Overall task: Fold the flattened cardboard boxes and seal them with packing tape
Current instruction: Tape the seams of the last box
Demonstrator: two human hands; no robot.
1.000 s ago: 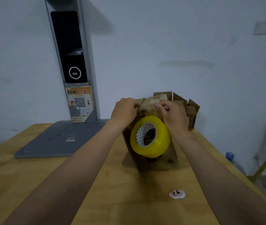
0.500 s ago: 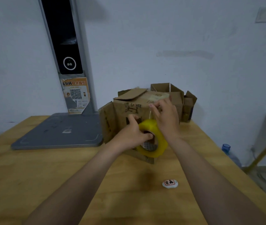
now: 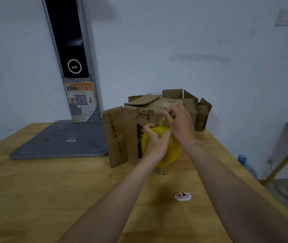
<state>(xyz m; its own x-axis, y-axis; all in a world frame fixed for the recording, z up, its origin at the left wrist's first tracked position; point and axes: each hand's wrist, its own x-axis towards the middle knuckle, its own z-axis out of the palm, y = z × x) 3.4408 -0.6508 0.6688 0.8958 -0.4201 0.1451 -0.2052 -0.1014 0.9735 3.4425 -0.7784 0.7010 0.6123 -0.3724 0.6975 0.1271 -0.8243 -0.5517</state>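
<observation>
A pale wooden surface (image 3: 52, 190) fills the lower view, set against a white wall. At its back left lies a flat grey base plate (image 3: 60, 141) with an upright grey column (image 3: 69, 41) that carries a peeling QR-code sticker (image 3: 81, 100). Right of the plate stands the cardboard box (image 3: 132, 130), upright on the surface, with one side flap sticking out to its left and a top flap half raised. Several smaller open boxes (image 3: 190, 100) are bunched just behind it. The yellow tape roll (image 3: 173, 151) is held against the box's front face, low down. The left hand (image 3: 154, 142) grips the roll, fingers curled over its rim. The right hand (image 3: 180, 120), just above, pinches what looks like the clear tape end at the box's upper front. A small white oval tag (image 3: 183, 196) with red-framed characters lies nearer the person, apart from the box.
</observation>
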